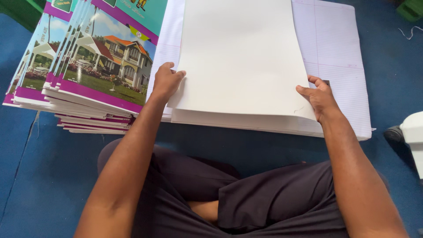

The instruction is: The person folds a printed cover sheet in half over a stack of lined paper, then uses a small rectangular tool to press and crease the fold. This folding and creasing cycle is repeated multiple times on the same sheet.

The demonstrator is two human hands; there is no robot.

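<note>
The person sits cross-legged on a blue floor [53,176]. The left hand [165,83] grips the left edge of a blank white sheet [240,57], fingers curled onto it, thumb on top. The right hand [320,98] pinches the sheet's lower right corner (the corner looks slightly creased). The sheet curves upward above a stack of white sheets [246,122], which lies on ruled paper [339,48] spread on the floor. Just left of the stack sits a pile of exercise books [88,83] with purple-edged house-picture covers.
</note>
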